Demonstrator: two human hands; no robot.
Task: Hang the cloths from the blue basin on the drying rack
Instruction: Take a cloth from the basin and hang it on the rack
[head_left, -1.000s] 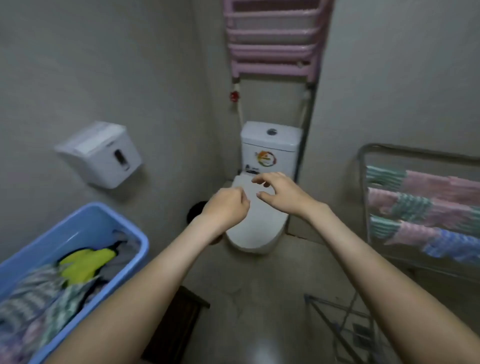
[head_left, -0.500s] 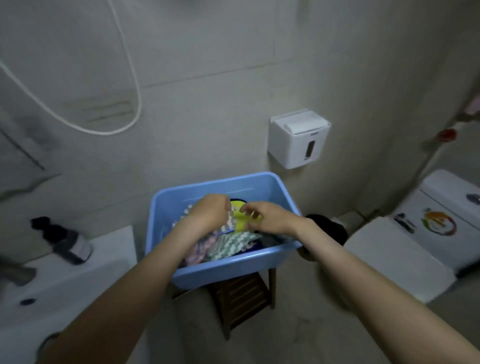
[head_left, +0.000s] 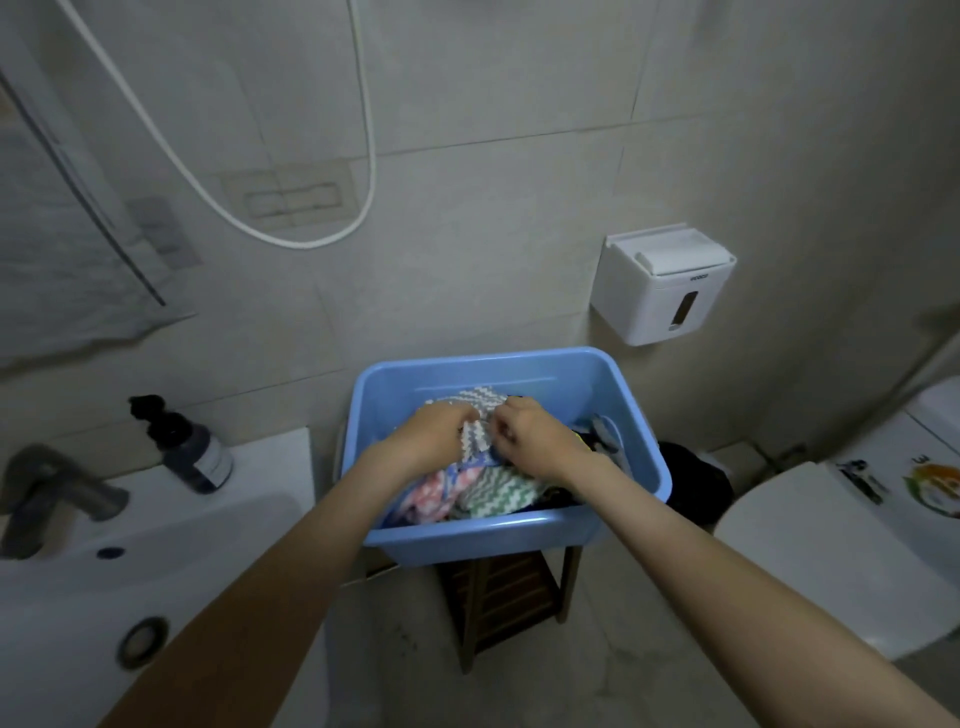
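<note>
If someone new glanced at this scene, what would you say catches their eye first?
Most likely the blue basin at centre, on a wooden stool, heaped with patterned cloths. Over it the left hand and right hand both pinch a grey-and-white zigzag cloth. A white dispenser box hangs on the wall at upper right.

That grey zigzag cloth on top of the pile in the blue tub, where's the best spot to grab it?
Probably its bunched middle, from above. The grey zigzag cloth lies topmost in the blue basin, and the left hand and right hand pinch it there side by side; the basin's walls block a sideways approach.
</note>
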